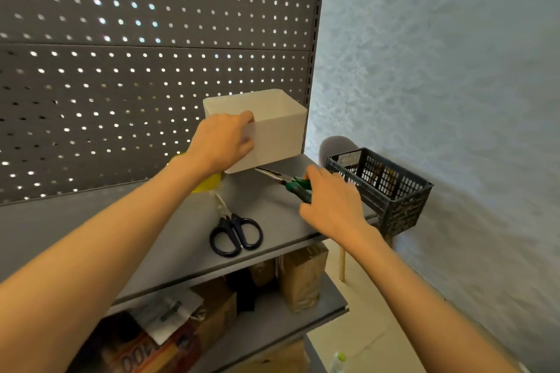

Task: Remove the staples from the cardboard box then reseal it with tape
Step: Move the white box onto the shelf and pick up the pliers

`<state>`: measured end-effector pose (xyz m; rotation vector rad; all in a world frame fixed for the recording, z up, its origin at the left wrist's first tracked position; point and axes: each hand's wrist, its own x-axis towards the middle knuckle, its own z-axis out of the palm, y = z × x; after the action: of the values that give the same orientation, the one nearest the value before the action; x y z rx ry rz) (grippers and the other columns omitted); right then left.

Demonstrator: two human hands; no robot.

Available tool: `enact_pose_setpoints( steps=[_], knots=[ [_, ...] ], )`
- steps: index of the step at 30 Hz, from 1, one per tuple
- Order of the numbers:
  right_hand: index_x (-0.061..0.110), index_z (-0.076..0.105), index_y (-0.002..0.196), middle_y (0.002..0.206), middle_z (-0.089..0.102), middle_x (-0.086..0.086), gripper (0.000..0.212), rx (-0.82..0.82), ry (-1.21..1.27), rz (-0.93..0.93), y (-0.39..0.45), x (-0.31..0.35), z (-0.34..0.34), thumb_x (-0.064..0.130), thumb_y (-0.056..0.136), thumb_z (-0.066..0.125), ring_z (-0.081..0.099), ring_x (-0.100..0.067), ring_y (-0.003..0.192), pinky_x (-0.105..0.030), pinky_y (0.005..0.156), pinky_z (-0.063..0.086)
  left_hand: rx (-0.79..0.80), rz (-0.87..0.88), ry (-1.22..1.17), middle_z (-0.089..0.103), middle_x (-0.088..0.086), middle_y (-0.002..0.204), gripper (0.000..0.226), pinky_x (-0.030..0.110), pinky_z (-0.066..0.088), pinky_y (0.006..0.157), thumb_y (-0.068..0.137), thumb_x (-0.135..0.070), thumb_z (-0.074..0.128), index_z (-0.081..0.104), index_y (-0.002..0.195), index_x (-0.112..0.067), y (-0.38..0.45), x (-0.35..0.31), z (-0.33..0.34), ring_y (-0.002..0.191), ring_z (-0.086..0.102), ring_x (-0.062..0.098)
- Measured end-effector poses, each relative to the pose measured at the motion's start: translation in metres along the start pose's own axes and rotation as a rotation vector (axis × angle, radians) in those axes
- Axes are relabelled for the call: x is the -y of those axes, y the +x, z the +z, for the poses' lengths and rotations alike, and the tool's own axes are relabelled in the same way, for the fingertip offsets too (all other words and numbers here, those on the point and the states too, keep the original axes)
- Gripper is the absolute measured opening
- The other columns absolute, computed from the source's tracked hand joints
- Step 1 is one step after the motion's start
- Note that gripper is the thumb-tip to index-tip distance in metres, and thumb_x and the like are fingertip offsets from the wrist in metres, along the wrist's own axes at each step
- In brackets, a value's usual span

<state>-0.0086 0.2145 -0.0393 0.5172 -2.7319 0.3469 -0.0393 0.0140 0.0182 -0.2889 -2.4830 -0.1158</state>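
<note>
Left hand (221, 142) grips the near-left corner of the white box (272, 127) on the far shelf (169, 239), hiding most of the yellow tape roll (209, 185), while the right hand (330, 200) curls over the green-handled pliers (291, 183), grip hard to make out.

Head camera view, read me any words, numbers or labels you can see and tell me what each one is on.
"100", seen tilted and cut off: on the orange printed carton on the lower shelf.
White label in the black crate: too small and blurred to read.
White paper lying on the cartons below: dark marks, unreadable.
White box, pliers, scissors: no text visible.
</note>
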Motion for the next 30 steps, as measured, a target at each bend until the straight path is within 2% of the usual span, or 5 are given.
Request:
enact_pose_setpoints(
  steps=[8, 14, 19, 25, 30],
  knots=[
    [0.02, 0.049, 0.108, 0.097, 0.057, 0.001, 0.035, -0.052, 0.137, -0.122, -0.036, 0.027, -0.011, 0.029, 0.076, 0.06, 0.045, -0.018, 0.076, -0.028, 0.055, 0.028, -0.122, -0.126, 0.069, 0.066, 0.019, 0.088, 0.028, 0.035, 0.034, 0.062, 0.084, -0.018, 0.055, 0.055, 0.11, -0.006, -0.074, 0.0, -0.06, 0.079, 0.055, 0.04],
    [0.021, 0.053, 0.102, 0.091, 0.06, 0.003, 0.03, -0.1, 0.257, -0.273, -0.072, 0.076, -0.012, 0.029, 0.074, 0.063, 0.047, -0.017, 0.071, -0.027, 0.054, 0.028, -0.182, -0.23, 0.191, 0.067, 0.02, 0.093, 0.025, 0.036, 0.036, 0.063, 0.084, -0.017, 0.057, 0.056, 0.106, -0.005, -0.151, 0.007, -0.109, 0.077, 0.055, 0.043],
    [0.019, 0.054, 0.102, 0.092, 0.063, 0.0, 0.031, -0.09, 0.325, -0.416, -0.1, 0.122, -0.008, 0.029, 0.075, 0.064, 0.059, -0.023, 0.08, -0.027, 0.056, 0.032, -0.195, -0.336, 0.293, 0.066, 0.02, 0.091, 0.026, 0.041, 0.042, 0.066, 0.085, -0.018, 0.057, 0.055, 0.107, -0.004, -0.215, 0.011, -0.155, 0.078, 0.057, 0.042],
    [0.02, 0.051, 0.102, 0.096, 0.061, 0.003, 0.028, -0.037, 0.352, -0.56, -0.131, 0.184, -0.004, 0.032, 0.078, 0.06, 0.058, -0.021, 0.087, -0.028, 0.059, 0.036, -0.186, -0.462, 0.355, 0.065, 0.021, 0.102, 0.031, 0.046, 0.048, 0.076, 0.086, -0.021, 0.059, 0.054, 0.112, -0.006, -0.281, 0.035, -0.21, 0.087, 0.059, 0.042],
    [0.021, 0.051, 0.1, 0.095, 0.061, 0.003, 0.028, -0.048, 0.37, -0.622, -0.137, 0.239, -0.01, 0.03, 0.075, 0.061, 0.057, -0.02, 0.085, -0.027, 0.059, 0.032, -0.221, -0.494, 0.43, 0.065, 0.021, 0.1, 0.031, 0.04, 0.048, 0.07, 0.087, -0.021, 0.06, 0.054, 0.113, -0.006, -0.323, 0.064, -0.25, 0.082, 0.06, 0.038]
  ],
)
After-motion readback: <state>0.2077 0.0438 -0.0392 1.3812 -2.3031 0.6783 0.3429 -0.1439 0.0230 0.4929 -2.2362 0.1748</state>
